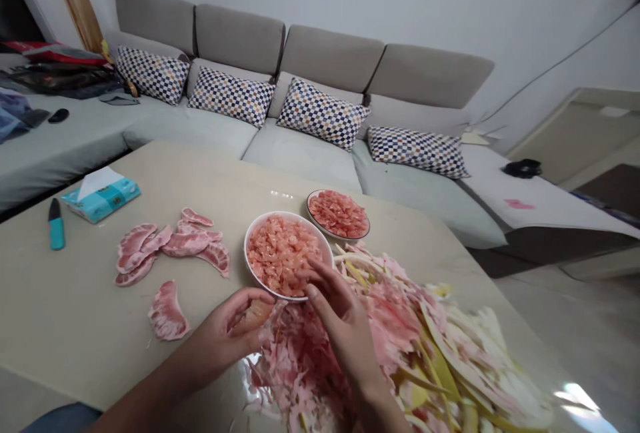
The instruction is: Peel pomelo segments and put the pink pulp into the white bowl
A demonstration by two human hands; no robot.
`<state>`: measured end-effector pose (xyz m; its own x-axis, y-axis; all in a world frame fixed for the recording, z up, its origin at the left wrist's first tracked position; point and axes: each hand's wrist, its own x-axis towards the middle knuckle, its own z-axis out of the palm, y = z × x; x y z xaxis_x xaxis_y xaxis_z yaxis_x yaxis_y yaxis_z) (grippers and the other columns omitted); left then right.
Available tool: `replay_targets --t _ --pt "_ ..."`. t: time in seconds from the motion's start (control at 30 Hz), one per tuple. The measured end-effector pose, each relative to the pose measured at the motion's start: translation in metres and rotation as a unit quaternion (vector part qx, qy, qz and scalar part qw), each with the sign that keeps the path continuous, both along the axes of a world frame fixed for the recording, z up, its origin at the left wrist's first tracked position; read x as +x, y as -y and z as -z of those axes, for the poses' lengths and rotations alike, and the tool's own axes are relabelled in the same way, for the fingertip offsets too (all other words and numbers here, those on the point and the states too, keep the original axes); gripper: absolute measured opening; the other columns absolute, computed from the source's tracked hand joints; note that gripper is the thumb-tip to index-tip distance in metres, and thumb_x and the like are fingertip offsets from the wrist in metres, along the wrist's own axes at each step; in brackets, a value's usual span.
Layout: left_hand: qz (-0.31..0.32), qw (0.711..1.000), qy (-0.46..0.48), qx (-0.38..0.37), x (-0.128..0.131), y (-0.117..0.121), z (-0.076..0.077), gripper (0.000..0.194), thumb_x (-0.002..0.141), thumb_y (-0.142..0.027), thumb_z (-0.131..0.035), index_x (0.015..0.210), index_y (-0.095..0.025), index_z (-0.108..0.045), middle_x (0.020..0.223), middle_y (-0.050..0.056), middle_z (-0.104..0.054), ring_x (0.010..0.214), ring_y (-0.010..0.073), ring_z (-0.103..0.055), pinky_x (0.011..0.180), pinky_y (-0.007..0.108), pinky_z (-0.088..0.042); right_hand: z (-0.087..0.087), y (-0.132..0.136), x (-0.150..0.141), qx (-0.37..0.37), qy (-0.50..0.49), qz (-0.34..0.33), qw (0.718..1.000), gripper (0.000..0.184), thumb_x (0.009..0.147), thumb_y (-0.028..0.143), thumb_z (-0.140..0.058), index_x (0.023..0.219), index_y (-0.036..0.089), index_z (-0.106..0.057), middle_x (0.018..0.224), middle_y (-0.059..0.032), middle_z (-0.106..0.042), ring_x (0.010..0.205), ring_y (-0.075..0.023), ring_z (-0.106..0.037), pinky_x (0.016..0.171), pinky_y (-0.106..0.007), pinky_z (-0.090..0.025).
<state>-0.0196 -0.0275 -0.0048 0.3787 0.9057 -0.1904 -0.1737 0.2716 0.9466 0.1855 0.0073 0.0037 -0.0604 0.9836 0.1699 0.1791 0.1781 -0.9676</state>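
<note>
My left hand (233, 333) is curled around a piece of pink pomelo flesh (256, 313), just in front of a white bowl (250, 266) full of pink pomelo pieces. My right hand (340, 316) hovers at the bowl's near rim with fingers bent, their tips over the fruit; whether they pinch anything I cannot make out. A second bowl (364, 229) of redder pieces stands behind. Several unpeeled pink segments (173, 246) lie left of the bowls, and one segment (167, 313) lies nearer me.
A big heap of pink membranes and yellow-white peel (425, 346) covers the table's right side. A tissue pack (100, 196) and a teal-handled knife (56, 225) lie at far left. A grey sofa (300, 146) with checkered cushions runs behind the beige table (60, 306).
</note>
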Motion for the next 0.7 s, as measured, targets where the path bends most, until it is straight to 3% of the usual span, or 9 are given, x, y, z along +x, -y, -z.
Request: replay_targets --t 0.1,0.17,0.23,0.33,0.4,0.53,0.63,0.7 --pt "-0.048 0.999 -0.009 -0.007 -0.005 -0.001 -0.004 0.039 0.080 -0.038 -0.068 0.114 -0.023 -0.056 0.098 0.003 -0.065 0.080 0.0157 -0.061 0.076 0.027 -0.047 -0.004 0.005 -0.002 0.014 0.099 -0.045 0.994 0.025 0.090 0.030 -0.058 0.113 0.023 -0.064 0.083 -0.0023 -0.070 0.078 -0.0182 -0.066 0.079 -0.032 -0.051" --pt "-0.090 0.995 -0.029 -0.012 -0.009 -0.003 -0.007 0.039 0.082 -0.038 -0.067 0.115 -0.021 -0.056 0.097 0.004 -0.067 0.079 0.0157 -0.062 0.074 0.026 -0.047 -0.006 0.010 -0.004 0.040 0.200 -0.086 0.975 0.012 0.085 0.019 -0.060 0.093 0.021 -0.070 0.076 -0.0025 -0.068 0.073 -0.0184 -0.063 0.072 -0.030 -0.050" --pt "-0.116 0.992 -0.046 -0.013 -0.012 -0.005 -0.008 0.041 0.082 -0.037 -0.067 0.118 -0.021 -0.056 0.097 0.005 -0.068 0.079 0.0158 -0.063 0.074 0.026 -0.048 -0.007 0.016 -0.006 0.075 0.268 -0.124 0.952 0.018 0.079 0.007 -0.057 0.081 0.020 -0.069 0.076 -0.0034 -0.068 0.074 -0.0194 -0.062 0.070 -0.030 -0.049" --pt "-0.129 0.990 -0.060 0.011 -0.013 -0.007 -0.008 0.042 0.081 -0.036 -0.067 0.118 -0.020 -0.058 0.101 0.006 -0.070 0.079 0.0160 -0.064 0.076 0.027 -0.049 -0.009 0.024 -0.008 0.113 0.278 -0.202 0.932 0.044 0.075 -0.002 -0.052 0.105 0.024 -0.069 0.095 -0.0044 -0.071 0.089 -0.0211 -0.063 0.080 -0.032 -0.050" --pt "-0.135 0.989 -0.061 0.022 -0.011 -0.007 -0.006 0.040 0.081 -0.035 -0.068 0.116 -0.020 -0.059 0.105 0.008 -0.071 0.082 0.0168 -0.066 0.078 0.028 -0.050 -0.010 0.027 -0.008 0.093 0.265 -0.225 0.933 0.049 0.077 0.002 -0.057 0.118 0.027 -0.066 0.096 -0.0035 -0.073 0.087 -0.0206 -0.066 0.079 -0.031 -0.051" --pt "-0.134 0.990 -0.049 0.023 -0.006 -0.004 0.000 0.034 0.079 -0.030 -0.070 0.110 -0.021 -0.062 0.111 0.009 -0.071 0.101 0.0212 -0.066 0.085 0.029 -0.051 -0.008 0.026 -0.010 0.029 0.234 -0.126 0.964 0.018 0.085 0.025 -0.065 0.100 0.024 -0.074 0.071 -0.0004 -0.071 0.060 -0.0166 -0.064 0.059 -0.026 -0.051" --pt "-0.117 0.992 -0.039 0.036 -0.004 -0.002 0.003 0.026 0.078 -0.027 -0.072 0.103 -0.022 -0.064 0.108 0.006 -0.071 0.107 0.0215 -0.064 0.088 0.028 -0.050 -0.006 0.021 -0.012 0.096 0.193 -0.038 0.976 0.034 0.084 0.029 -0.069 0.117 0.025 -0.066 0.098 -0.0052 -0.072 0.084 -0.0206 -0.067 0.073 -0.031 -0.054" --pt "-0.100 0.994 -0.028 0.036 -0.003 -0.001 0.003 0.021 0.078 -0.027 -0.072 0.097 -0.022 -0.066 0.102 0.005 -0.072 0.102 0.0204 -0.066 0.086 0.027 -0.051 -0.004 0.018 -0.013 0.138 0.170 -0.042 0.975 0.041 0.083 0.026 -0.070 0.123 0.027 -0.061 0.114 -0.0071 -0.068 0.100 -0.0221 -0.064 0.084 -0.035 -0.053"
